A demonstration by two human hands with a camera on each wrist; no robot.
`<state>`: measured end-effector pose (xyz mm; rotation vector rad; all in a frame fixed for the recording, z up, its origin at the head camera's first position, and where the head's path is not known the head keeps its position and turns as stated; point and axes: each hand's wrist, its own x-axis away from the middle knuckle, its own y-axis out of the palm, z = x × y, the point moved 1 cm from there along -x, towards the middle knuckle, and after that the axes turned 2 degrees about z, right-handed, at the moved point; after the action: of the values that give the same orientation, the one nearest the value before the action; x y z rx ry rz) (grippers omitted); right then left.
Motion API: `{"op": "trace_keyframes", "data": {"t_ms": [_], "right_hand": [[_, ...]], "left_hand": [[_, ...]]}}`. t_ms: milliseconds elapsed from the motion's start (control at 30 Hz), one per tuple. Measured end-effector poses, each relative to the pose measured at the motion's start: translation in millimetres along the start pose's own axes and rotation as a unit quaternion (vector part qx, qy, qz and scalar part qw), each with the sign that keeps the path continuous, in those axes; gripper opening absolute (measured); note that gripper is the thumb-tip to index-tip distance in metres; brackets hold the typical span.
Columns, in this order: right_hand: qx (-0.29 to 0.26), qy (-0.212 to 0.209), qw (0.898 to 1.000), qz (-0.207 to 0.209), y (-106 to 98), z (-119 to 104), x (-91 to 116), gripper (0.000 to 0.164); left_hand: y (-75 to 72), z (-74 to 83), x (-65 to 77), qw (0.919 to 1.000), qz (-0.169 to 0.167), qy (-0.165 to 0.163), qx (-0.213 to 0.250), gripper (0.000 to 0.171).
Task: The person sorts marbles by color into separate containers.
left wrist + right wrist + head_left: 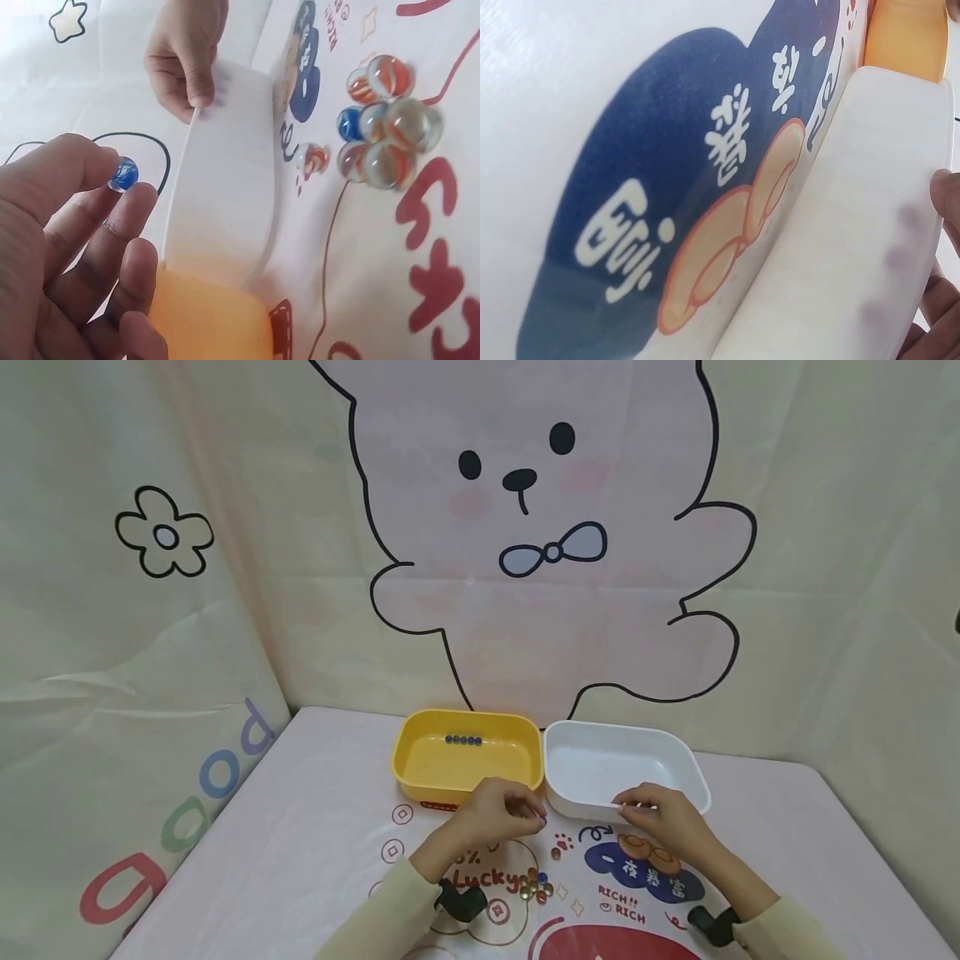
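Between thumb and forefinger, my left hand [498, 810] pinches a blue marble [124, 174], held up in front of the yellow tray [427, 783]. A row of several dark blue marbles [463, 740] lies inside that tray, toward its back. My right hand [667, 818] grips the near rim of the white tray [573, 806], thumb outside and fingers over the edge, as the right wrist view shows. Several glass marbles [390, 142] with orange, clear and blue swirls sit in a cluster on the table. One orange-swirled marble [312, 158] lies apart from them, closer to the trays.
The two trays stand side by side at the back of the table [322, 793], near a wall cloth [637, 635] printed with a bear. Printed words and drawings cover the tablecloth around the marbles. Another cloth [112, 693] hangs along the left side.
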<state>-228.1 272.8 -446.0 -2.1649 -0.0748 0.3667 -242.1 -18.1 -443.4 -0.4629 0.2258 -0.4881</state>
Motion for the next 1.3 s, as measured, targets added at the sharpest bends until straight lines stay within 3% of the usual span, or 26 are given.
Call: {"op": "trace_keyframes", "data": {"t_ms": [167, 600, 1067, 1300], "right_hand": [[0.0, 0.004, 1.0, 0.001, 1.2, -0.1, -0.8, 0.012], [-0.002, -0.006, 1.0, -0.004, -1.3, -3.9, -1.6, 0.011], [-0.001, 0.015, 1.0, -0.009, 0.3, -0.4, -0.2, 0.011], [-0.01, 0.009, 1.0, -0.016, 0.0, -2.0, -0.2, 0.011]], "left_hand": [[-8.6, 2.8, -1.8, 0.9995, 0.022, 0.013, -0.018, 0.01], [-28.5, 4.0, -7.3, 0.9982, 0.051, -0.006, -0.03, 0.008], [-55.0, -3.4, -17.6, 0.995, 0.074, -0.002, -0.067, 0.007], [-63.9, -14.2, -25.5, 0.995, 0.081, -0.004, -0.057, 0.009]]}}
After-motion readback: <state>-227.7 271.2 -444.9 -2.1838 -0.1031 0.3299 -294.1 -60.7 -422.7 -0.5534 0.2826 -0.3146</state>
